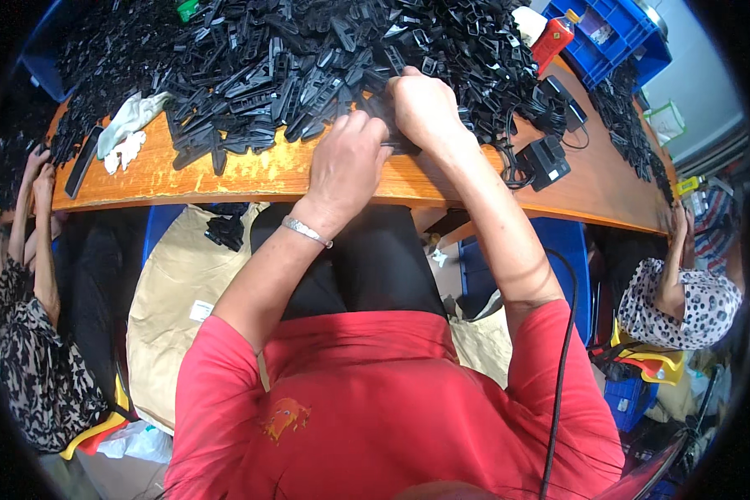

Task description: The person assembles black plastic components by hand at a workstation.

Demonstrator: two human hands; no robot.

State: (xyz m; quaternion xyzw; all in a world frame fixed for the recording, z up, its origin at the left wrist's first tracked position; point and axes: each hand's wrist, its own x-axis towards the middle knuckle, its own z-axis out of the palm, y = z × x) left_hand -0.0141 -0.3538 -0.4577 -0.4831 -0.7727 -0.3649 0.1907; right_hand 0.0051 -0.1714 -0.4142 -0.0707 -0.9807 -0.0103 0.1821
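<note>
We looked down on a worn orange-brown table [283, 164], with a blue crate [604, 40] and a red container [550, 43] at its far right. Across the table's middle and far side spread a heap of black plastic pieces [267, 75], many long and slotted, lying loosely over one another. At the heap's near edge we saw the left hand [348, 158], its fingers bent and close together; just beside it, slightly farther in, was the right hand [425, 104], its fingers curled down toward the pieces. We could not tell whether either hand gripped a piece, since the fingertips were mostly hidden. A pale glove [132, 117] lay left of the heap, and a black boxy device [544, 163] sat right of it.
</note>
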